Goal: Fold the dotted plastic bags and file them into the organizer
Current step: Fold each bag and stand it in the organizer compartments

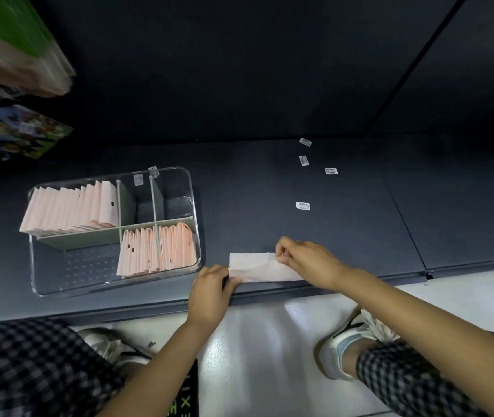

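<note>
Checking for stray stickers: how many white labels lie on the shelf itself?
4, all right of the organizer: labels at the back, just nearer, right of that, and nearest the hands. None seem hidden.

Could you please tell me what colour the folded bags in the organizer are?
Pale pink with dark dots, folded bags, clearest in the head view.

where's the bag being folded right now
In the head view, the bag lies flat at the shelf's front edge, just right of the clear organizer, held between the left hand and the right hand.
</note>
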{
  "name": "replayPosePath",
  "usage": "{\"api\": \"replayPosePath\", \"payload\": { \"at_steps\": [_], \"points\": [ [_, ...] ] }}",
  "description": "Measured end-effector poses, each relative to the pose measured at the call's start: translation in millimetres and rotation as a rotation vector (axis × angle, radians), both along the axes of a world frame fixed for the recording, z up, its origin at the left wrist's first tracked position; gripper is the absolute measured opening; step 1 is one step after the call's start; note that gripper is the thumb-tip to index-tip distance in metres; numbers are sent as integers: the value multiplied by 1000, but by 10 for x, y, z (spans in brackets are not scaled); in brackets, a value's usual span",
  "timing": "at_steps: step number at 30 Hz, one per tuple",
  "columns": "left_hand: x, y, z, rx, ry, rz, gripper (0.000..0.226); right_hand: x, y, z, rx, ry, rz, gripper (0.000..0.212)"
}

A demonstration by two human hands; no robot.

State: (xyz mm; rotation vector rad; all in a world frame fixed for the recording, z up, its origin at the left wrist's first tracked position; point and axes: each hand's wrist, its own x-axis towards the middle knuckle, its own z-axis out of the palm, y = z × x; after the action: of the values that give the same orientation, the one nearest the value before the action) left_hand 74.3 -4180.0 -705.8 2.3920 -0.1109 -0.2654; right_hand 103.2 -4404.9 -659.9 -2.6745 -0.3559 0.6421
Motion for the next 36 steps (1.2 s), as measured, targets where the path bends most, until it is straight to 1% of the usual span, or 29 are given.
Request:
{"api": "replayPosePath", "payload": {
  "at_steps": [4, 9, 11, 13, 14, 15, 16, 18, 19, 20, 21, 23, 24, 27, 29, 32, 34, 35, 36],
  "points": [
    [58, -50, -17, 116, 59, -18, 26, 40, 40, -95, 46, 2, -128, 17],
    [148, -124, 41, 242, 144, -32, 29, 106, 111, -208, 81, -74, -188, 12],
    [142, -148, 80, 219, 166, -9, 26, 154, 140, -238, 71, -81, -211, 13],
    [92, -171, 123, 136, 137, 54, 26, 187, 160, -272, 48, -76, -231, 13],
    [49, -181, 136, 127, 75, 76, 31, 196, 168, -291, 34, -74, -240, 14],
    [-2, -195, 137, 164, -14, 63, 37, 203, 173, -308, 21, -73, -246, 14],
    [-67, -216, 139, 222, -102, 4, 42, 212, 179, -323, 10, -73, -250, 15],
    [-203, -260, 126, 274, -269, -191, 51, 227, 189, -337, -14, -70, -249, 16],
    [-266, -286, 76, 303, -323, -298, 57, 234, 194, -342, -27, -71, -247, 17],
    [-320, -304, 16, 351, -339, -382, 63, 238, 200, -347, -40, -73, -245, 18],
    [-349, -313, -30, 408, -314, -431, 68, 241, 208, -349, -55, -78, -240, 18],
    [-365, -305, -127, 469, -263, -455, 76, 238, 225, -351, -89, -114, -219, 18],
    [-361, -301, -163, 471, -222, -466, 77, 236, 232, -355, -103, -144, -196, 19],
    [-355, -287, -179, 507, -209, -478, 77, 254, 249, -361, -115, -180, -104, 22],
    [-355, -274, -186, 500, -160, -494, 76, 271, 273, -356, -119, -154, -84, 22],
    [-342, -252, -211, 474, -154, -500, 75, 261, 317, -344, -135, -120, -111, 17],
    [-326, -238, -169, 395, -98, -493, 69, 226, 346, -305, -150, -70, -147, 15],
    [-335, -224, -145, 332, -90, -453, 64, 209, 357, -292, -157, -46, -164, 16],
    [-366, -212, -107, 249, -113, -370, 55, 180, 369, -278, -169, -28, -178, 18]
  ]
}}
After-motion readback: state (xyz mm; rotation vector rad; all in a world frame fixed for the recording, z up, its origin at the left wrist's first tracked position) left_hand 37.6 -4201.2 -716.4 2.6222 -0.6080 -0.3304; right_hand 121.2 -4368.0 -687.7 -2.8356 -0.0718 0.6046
